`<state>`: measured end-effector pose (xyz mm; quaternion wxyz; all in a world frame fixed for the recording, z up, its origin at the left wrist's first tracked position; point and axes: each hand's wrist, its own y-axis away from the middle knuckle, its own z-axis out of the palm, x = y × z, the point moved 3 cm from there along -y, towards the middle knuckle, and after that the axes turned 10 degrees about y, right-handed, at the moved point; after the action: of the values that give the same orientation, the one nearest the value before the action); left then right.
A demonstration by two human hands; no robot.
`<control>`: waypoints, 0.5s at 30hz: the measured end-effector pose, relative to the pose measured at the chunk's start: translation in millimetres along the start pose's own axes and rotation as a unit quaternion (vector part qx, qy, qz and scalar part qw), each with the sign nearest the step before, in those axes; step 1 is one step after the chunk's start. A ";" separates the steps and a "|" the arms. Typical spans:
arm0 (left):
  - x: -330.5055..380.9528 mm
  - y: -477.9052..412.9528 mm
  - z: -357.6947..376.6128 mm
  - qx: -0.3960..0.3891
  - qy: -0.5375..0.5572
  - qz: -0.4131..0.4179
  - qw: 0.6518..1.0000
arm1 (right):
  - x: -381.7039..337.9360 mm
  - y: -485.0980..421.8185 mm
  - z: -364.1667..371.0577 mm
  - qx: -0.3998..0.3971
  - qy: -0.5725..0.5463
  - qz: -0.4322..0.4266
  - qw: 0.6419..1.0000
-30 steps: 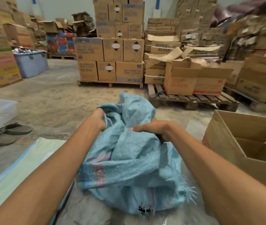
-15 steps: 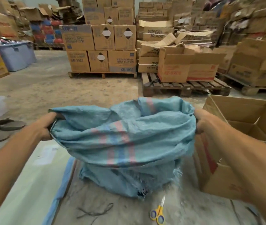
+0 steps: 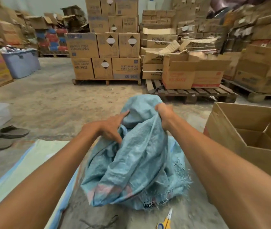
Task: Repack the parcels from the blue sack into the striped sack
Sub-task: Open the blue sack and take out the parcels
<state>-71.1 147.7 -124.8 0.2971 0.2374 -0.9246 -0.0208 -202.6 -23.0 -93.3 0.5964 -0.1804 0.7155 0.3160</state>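
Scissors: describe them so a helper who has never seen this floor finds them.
Find the crumpled blue sack on the concrete floor, left of the open cardboard box. Just nearer the camera than its frayed hem lie the scissors, blades pointing toward the sack. Their yellow handles stand out beside the dark cords to their left.

Brown cardboard cartons stood stacked high on wooden pallets across a dusty grey concrete floor in a warehouse. A grey-blue plastic tub sat at left beneath a pale wall; a large open cardboard box stood at right.
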 end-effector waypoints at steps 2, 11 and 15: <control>3.1 -6.6 4.9 0.027 0.146 0.013 0.989 | 0.0 -3.6 -1.1 -0.067 -0.017 0.036 0.997; -56.7 -38.8 4.2 0.377 0.366 -0.130 0.841 | 6.8 -6.8 -33.5 0.250 0.325 -0.156 0.898; -60.9 -45.7 -2.7 0.361 0.545 -0.174 0.737 | -4.2 21.7 -23.4 0.237 0.405 -0.322 0.822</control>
<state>-6.9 134.9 -163.6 0.6333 0.4542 -0.4855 0.3961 -232.7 -23.2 -82.0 0.3457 -0.3658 0.8463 -0.1748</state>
